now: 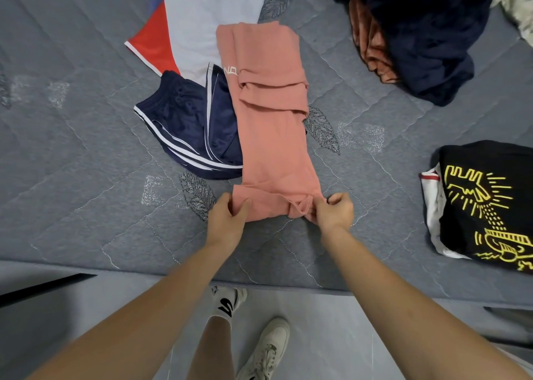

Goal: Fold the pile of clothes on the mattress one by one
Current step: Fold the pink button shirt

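Here the left hand (227,216) and right hand (334,211) each pinch a near corner of the pink garment (271,126), lying lengthwise on the grey mattress (86,177), overlapping navy shorts (187,131).

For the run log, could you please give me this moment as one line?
stage: folding | item: salmon-pink cotton shirt, narrow strip on grey quilted mattress | left hand: pinches near corner | right hand: pinches other near corner

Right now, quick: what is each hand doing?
Left hand: pinching the near left corner of the long pink folded cotton garment.
Right hand: fingers curled, gripping that garment's near right corner.
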